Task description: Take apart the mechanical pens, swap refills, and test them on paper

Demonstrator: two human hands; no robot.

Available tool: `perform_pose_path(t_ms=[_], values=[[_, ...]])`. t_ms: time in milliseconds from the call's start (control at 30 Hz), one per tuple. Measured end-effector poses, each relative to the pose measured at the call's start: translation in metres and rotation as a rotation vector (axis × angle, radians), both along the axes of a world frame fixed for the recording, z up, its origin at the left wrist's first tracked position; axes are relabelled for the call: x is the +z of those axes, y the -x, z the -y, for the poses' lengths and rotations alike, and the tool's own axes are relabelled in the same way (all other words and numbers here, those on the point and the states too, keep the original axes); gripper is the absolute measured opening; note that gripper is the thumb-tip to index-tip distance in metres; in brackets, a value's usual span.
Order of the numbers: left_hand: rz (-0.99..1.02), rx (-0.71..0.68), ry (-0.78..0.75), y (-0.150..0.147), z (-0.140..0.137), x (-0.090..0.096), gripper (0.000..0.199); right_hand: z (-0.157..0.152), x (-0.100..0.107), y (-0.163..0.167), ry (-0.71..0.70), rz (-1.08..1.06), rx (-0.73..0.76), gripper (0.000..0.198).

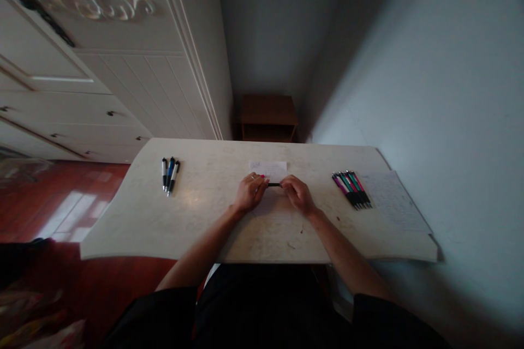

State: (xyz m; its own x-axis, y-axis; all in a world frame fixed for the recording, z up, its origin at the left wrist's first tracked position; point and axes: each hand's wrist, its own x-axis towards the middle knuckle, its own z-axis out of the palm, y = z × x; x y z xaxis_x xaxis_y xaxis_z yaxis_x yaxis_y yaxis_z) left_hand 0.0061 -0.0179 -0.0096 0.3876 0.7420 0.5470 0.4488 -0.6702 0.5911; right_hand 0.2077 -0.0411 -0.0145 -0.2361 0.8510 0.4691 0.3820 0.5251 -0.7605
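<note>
Between my two hands, over the middle of the white table, a pen (pixel 274 185) lies level; its bare middle stretch is black. My left hand (pixel 249 192) is closed on the pen's left part, where a bit of pink shows by the fingers. The fingers of my right hand (pixel 298 193) pinch the other end. Just beyond the hands, a small white paper (pixel 275 168) with faint writing lies on the table, partly covered by my fingers. Which end is the tip is too small to tell.
Three pens (pixel 170 176) lie at the left of the white table (pixel 135 218). At the right, several coloured pens (pixel 352 190) lie side by side next to a written sheet (pixel 395 199). A wall (pixel 450 92) borders the right side; white cabinets (pixel 135 82) stand left, a brown stand (pixel 268 110) behind.
</note>
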Motion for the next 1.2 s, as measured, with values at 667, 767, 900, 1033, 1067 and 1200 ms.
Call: perform_pose_path(t_ms=[667, 767, 900, 1033, 1067, 1200], values=[[0.006, 0.008, -0.008, -0.002, -0.005, -0.004, 0.031, -0.003, 0.003, -0.006, -0.087, -0.006, -0.075, 0.016], [0.01, -0.023, -0.008, -0.002, -0.005, -0.005, 0.029, -0.002, 0.002, -0.006, -0.1, -0.023, -0.071, 0.016], [0.008, -0.032, 0.002, -0.001, -0.006, -0.008, 0.03, -0.001, 0.002, -0.006, -0.08, -0.028, -0.067, 0.018], [0.019, -0.023, -0.007, 0.0, -0.007, -0.011, 0.029, -0.002, 0.002, -0.007, -0.081, -0.022, -0.053, 0.019], [0.025, -0.022, -0.012, 0.0, -0.007, -0.011, 0.029, -0.002, 0.002, -0.007, -0.086, -0.022, -0.046, 0.019], [0.05, -0.016, -0.024, 0.0, -0.008, -0.014, 0.025, -0.002, 0.001, -0.008, -0.087, -0.028, -0.027, 0.02]])
